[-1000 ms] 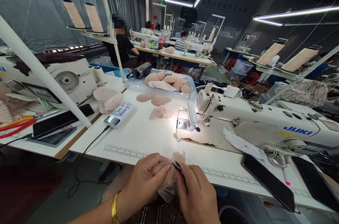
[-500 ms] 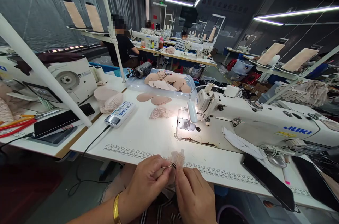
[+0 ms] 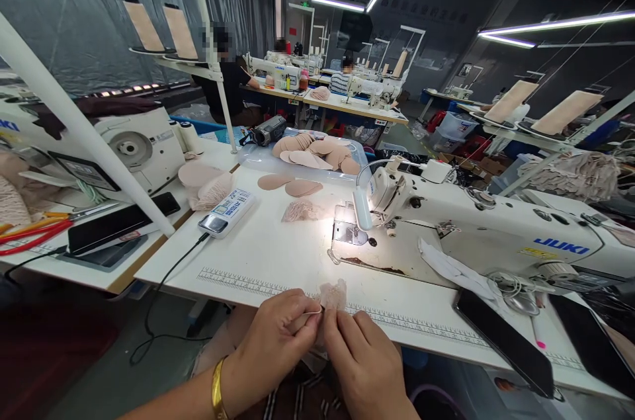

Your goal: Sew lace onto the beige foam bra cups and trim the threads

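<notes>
My left hand, with a gold bangle on its wrist, is closed on a small beige lace piece at the front edge of the white sewing table. My right hand is pinched against the same piece from the right, fingertips meeting the left thumb. A thin thread shows between the two hands. Most of the lace is hidden behind my fingers; only its top frill shows above them.
A white JUKI sewing machine with a lit lamp stands at the right. A black phone lies near the front edge. A control box, loose beige pads, another lace piece and a tray of pads lie further back. People sit at distant machines.
A dark thin tool seen in my right hand one second ago is now hidden. Both hands have closed together and risen slightly toward the table edge.
</notes>
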Available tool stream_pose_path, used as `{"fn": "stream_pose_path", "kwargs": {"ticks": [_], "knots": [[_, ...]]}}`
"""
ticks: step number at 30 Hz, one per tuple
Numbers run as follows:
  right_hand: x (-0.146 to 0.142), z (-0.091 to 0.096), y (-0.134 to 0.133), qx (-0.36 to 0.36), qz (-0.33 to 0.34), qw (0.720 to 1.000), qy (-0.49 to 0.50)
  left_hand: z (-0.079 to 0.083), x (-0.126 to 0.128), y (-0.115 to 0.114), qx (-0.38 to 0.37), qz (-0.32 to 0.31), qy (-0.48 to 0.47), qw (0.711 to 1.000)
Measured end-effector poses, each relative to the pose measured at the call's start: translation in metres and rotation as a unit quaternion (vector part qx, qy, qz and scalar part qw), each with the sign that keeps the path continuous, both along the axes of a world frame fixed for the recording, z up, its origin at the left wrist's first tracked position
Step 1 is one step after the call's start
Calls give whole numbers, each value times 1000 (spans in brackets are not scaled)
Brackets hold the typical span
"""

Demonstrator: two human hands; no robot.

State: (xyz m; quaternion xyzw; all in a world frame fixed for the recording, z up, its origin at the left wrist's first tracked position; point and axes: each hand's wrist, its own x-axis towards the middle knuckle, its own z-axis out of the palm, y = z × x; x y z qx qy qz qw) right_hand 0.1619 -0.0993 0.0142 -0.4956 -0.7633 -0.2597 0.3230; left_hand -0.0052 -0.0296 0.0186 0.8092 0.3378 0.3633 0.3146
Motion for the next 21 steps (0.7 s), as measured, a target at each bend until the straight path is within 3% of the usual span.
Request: {"fn": "stream_pose_path", "kwargs": {"ticks": [5,15,21], "knots": [[5,6,2,-1,9,1000,-25,-1,1,1,1,3,8,1000],[7,-17,-1,-2,9,999,38,9,1,4,-64,0,6,998],[4,-9,0,-1,3,1000,15,4,0,4,-95,-18,16,995]]}}
